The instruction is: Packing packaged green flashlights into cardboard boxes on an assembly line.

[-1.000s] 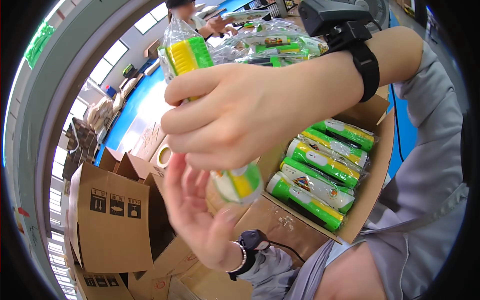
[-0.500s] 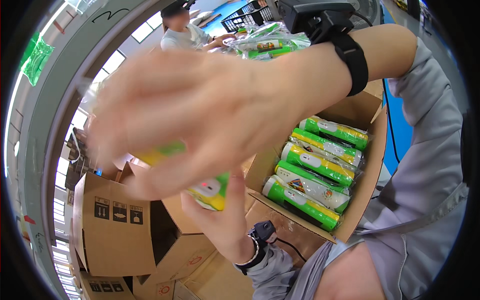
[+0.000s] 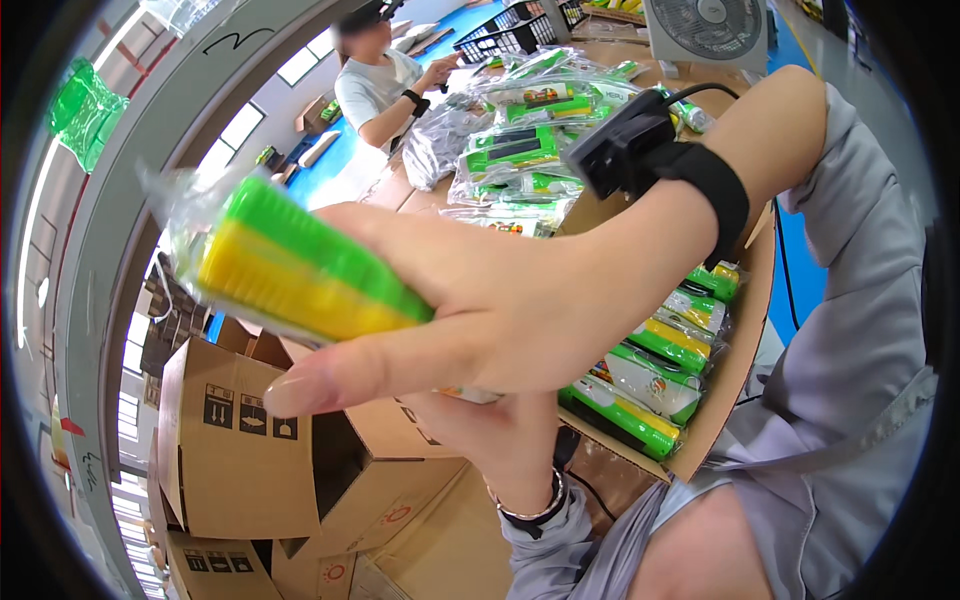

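A green and yellow tube-shaped device (image 3: pixel 320 265) in a clear plastic bag slants up to the left in front of me. My right hand (image 3: pixel 490 300) is around its lower part, thumb stretched along the near side; the other fingers are mostly hidden. Under it, my left hand (image 3: pixel 485 440) is at the device's lower end, where a pale bit shows against the palm; its fingertips are hidden. Loose film sticks out past the device's upper end. Beneath my right forearm, an open cardboard box (image 3: pixel 735 400) holds several similar bagged tubes (image 3: pixel 655 385) in a row.
Opened cardboard cartons (image 3: pixel 245 450) stand at the lower left. A pile of bagged green tubes (image 3: pixel 520 150) covers the far table. Beyond it are a black crate (image 3: pixel 510 35), a box fan (image 3: pixel 705 30) and a seated person (image 3: pixel 375 85). A grey metal post (image 3: pixel 110 260) curves along the left.
My right hand has turned and shifted right and down, uncovering the device's upper end. The device was mostly hidden behind it, with a small red light showing. My left hand has moved slightly right.
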The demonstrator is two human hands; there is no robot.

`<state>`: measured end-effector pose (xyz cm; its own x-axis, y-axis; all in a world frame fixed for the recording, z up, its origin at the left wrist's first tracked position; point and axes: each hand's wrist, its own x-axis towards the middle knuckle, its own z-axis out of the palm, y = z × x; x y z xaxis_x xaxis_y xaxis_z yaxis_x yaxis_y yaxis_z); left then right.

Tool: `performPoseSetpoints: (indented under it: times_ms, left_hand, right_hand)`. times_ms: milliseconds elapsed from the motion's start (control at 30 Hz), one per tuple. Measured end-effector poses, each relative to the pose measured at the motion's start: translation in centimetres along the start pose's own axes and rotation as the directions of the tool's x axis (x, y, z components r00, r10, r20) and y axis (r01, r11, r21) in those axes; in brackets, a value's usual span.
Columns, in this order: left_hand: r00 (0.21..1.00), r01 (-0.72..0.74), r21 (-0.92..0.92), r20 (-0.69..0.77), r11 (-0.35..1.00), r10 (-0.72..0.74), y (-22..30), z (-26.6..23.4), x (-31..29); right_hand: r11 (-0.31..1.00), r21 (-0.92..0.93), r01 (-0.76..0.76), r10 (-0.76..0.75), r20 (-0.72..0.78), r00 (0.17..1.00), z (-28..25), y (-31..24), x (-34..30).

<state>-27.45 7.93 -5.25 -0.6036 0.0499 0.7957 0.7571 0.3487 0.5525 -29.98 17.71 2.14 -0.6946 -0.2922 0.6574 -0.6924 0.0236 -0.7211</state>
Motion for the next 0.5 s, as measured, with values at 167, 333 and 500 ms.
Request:
performPoseSetpoints:
  times_ms: [167,333,500]
  left_hand:
    - [0.955,0.151,-0.312,0.292,0.938,-0.057,1.8,-0.1,-0.6]
    - [0.802,-0.166,-0.221,0.537,0.961,0.262,1.0,-0.8,0.8]
    - [0.837,-0.132,0.221,0.547,0.966,-0.011,-2.0,-0.2,0.8]
  right_hand:
    - [0.965,-0.034,-0.259,0.259,0.007,0.966,-3.1,-2.5,-1.0]
    - [0.745,-0.415,-0.523,0.490,-0.193,0.850,-9.8,-4.9,-1.6]
    - [0.175,-0.542,-0.822,0.985,0.108,0.138,-16.2,-7.3,-3.5]
